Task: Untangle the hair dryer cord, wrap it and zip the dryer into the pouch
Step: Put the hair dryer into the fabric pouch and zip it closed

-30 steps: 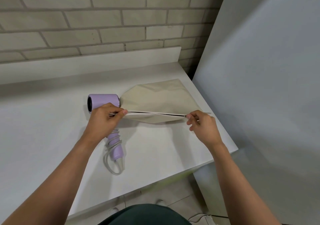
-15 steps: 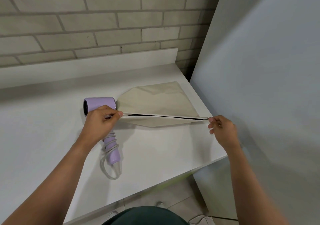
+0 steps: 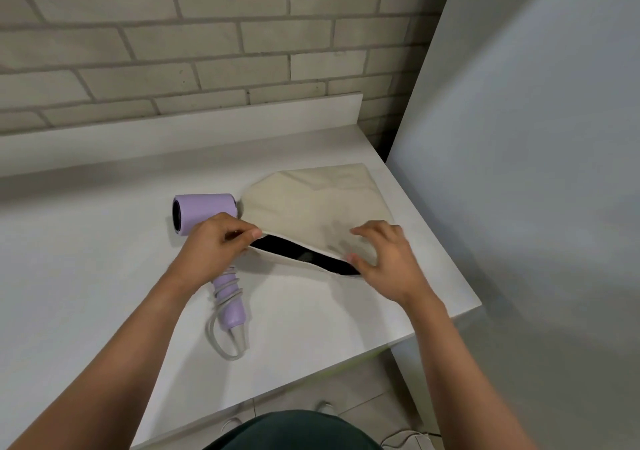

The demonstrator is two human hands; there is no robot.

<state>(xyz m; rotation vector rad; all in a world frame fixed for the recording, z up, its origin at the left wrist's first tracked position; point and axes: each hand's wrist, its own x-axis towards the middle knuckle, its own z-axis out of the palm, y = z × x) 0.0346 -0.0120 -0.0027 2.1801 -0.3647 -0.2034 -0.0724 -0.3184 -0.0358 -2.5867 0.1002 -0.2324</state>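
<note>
A lilac hair dryer (image 3: 204, 210) lies on the white counter (image 3: 86, 276), its pale cord (image 3: 221, 328) wound round the handle with a loop trailing at the bottom. Right of it lies a beige zip pouch (image 3: 318, 200), its mouth gaping to show a dark lining (image 3: 298, 252). My left hand (image 3: 214, 245) pinches the pouch's left corner at the zip end. My right hand (image 3: 384, 259) holds the upper edge of the opening near its right end, fingers spread over the fabric and blurred.
A brick wall (image 3: 207, 41) and a low white backsplash (image 3: 180, 127) run behind the counter. A tall grey-white panel (image 3: 519, 172) stands close on the right. The counter's front right corner (image 3: 474, 304) is near my right hand, with tiled floor below.
My right hand drew the zip pull out to the right, then came back left onto the pouch. The opening now gapes wide and dark. My left hand has kept its pinch.
</note>
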